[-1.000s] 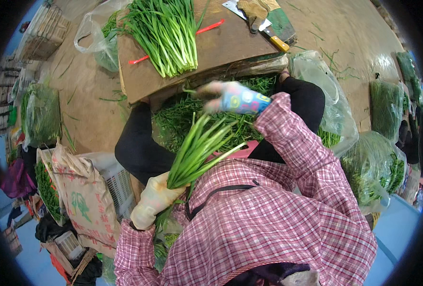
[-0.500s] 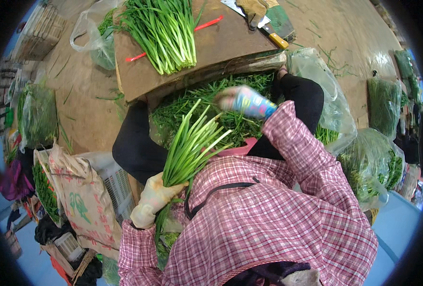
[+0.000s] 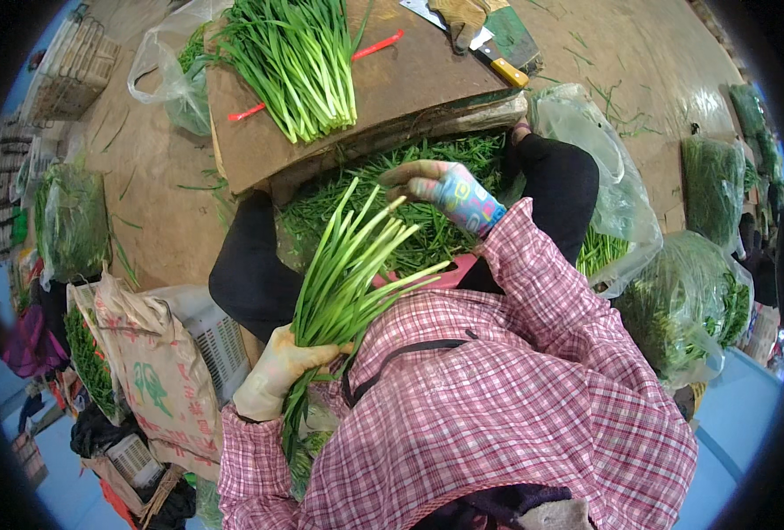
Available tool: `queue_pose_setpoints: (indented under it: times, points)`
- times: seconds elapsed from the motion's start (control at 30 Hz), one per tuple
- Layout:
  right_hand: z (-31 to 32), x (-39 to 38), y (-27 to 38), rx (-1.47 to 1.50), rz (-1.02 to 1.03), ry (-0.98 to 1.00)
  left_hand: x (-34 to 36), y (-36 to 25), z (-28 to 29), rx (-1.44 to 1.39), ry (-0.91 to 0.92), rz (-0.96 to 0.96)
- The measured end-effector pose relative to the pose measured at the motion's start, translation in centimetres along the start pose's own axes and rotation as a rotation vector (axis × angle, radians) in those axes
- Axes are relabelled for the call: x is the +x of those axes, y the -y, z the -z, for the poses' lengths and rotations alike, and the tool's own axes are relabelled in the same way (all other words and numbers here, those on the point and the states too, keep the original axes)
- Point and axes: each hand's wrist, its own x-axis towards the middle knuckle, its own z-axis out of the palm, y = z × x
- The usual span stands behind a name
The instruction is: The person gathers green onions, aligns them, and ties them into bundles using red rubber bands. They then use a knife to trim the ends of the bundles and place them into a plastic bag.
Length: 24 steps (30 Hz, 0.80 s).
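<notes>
In my gloved left hand point(image 3: 273, 371), closed round its lower part, is a loose bunch of garlic chives point(image 3: 343, 287). Its pale stem ends fan up and to the right, and the leaves hang below the fist. My right hand point(image 3: 432, 184), in a glove with a bright patterned cuff, hovers by the upper stem ends. Its fingers reach left, slightly bent and apart, and I see nothing held in them. Beyond, a larger pile of chives point(image 3: 299, 75) lies on a low board point(image 3: 410, 84), across a red strip point(image 3: 377, 44).
Loose green trimmings point(image 3: 339, 212) heap between my knees, beside a pink plastic edge point(image 3: 436, 272). A knife point(image 3: 502, 66) and a brown glove point(image 3: 459, 18) lie on the board's far right. Bagged greens point(image 3: 684, 305) stand right; a printed sack point(image 3: 158, 380) leans left.
My right hand has shifted slightly left toward the stem ends and slowed, no longer blurred. The bunch in my left hand has spread wider, and that hand sits slightly lower and left.
</notes>
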Motion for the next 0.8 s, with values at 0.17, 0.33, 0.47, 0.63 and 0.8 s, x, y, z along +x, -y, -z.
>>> queue_pose_setpoints:
  times: [0.17,0.33,0.47,0.63,0.8]
  points:
    - [-2.1,0.1,0.5,-0.286,-0.222,0.045,-0.1,0.3,0.2,0.011,0.033,0.034]
    - [-3.0,0.4,-1.6,-0.033,-0.193,-0.135,0.1,0.3,-0.4,-0.11,0.068,0.059]
    - [-1.3,1.9,-3.1,0.314,-0.034,-0.476,0.1,0.3,-0.5,-0.148,0.088,0.045]
    - [1.1,1.5,-3.3,-0.018,-0.075,-0.089,0.3,1.1,0.1,-0.126,0.054,0.011]
    - [-2.3,0.9,0.6,-0.276,-0.35,0.074,0.5,1.1,0.4,-0.13,0.123,-0.023]
